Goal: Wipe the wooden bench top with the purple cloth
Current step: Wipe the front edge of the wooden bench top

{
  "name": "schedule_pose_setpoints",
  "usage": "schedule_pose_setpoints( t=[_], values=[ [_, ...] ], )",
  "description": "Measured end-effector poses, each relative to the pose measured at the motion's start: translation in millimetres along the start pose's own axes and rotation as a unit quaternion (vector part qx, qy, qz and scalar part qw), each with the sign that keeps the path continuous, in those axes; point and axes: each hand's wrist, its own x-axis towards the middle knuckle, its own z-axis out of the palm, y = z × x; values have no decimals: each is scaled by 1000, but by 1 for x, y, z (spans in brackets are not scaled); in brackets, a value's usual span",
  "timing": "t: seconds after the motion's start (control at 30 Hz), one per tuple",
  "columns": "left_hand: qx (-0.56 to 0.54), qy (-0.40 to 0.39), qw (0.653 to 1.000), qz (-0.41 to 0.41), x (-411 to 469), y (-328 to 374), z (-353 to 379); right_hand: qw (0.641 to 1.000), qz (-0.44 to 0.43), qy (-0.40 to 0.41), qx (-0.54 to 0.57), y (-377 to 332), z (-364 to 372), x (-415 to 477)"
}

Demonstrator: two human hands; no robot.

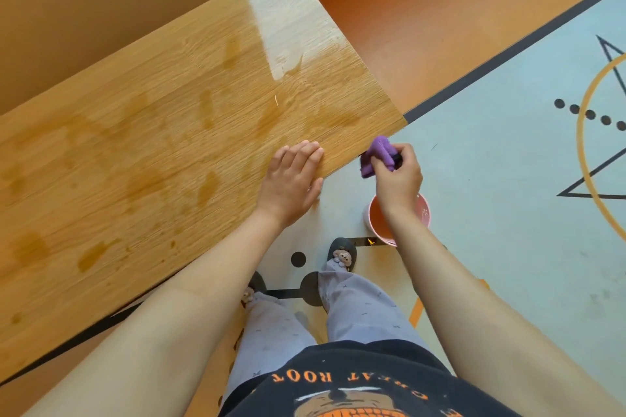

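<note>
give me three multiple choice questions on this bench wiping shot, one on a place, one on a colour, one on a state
1. Where does the pink bowl sit?
A. on a chair
B. on the floor, below the right hand
C. on a shelf

2. What colour is the cloth in the right hand?
A. green
B. white
C. purple

3. How does the left hand lie on the bench top?
A. flat, fingers straight
B. in a fist
C. pinching a sponge

Answers:
1. B, since the bowl shows on the pale floor beside the feet, partly hidden by the right wrist.
2. C, since the bunched cloth sticking out of the right fist is purple.
3. A, since the palm rests near the bench's edge with the fingers stretched out on the wood.
</note>
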Motion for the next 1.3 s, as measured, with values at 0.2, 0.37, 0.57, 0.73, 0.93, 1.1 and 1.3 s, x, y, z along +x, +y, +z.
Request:
schedule_pose_setpoints(
  t=[0.2,0.37,0.57,0.73,0.93,1.1,1.3],
  values=[
    [-68,50,996,-17,-65,-31,-18,996,-25,-88,-1,1,54,-98],
    [-57,50,996,-55,-154,-75,-24,972,-74,-217,-58,5,94,-163],
    [-20,33,999,27,-193,-117,-21,996,-19,-87,-16,-3,86,-151],
    [-16,33,998,53,-194,-126,-14,997,70,40,-15,-14,70,-103],
    [-12,51,997,53,-194,-130,-7,1000,19,-9,-1,-18,115,-179],
    [-26,61,996,54,-192,-129,-8,984,10,-178,-10,-6,143,-241],
    [-17,30,999,42,-191,-130,-8,992,-7,-111,-63,-9,100,-168]
  ],
)
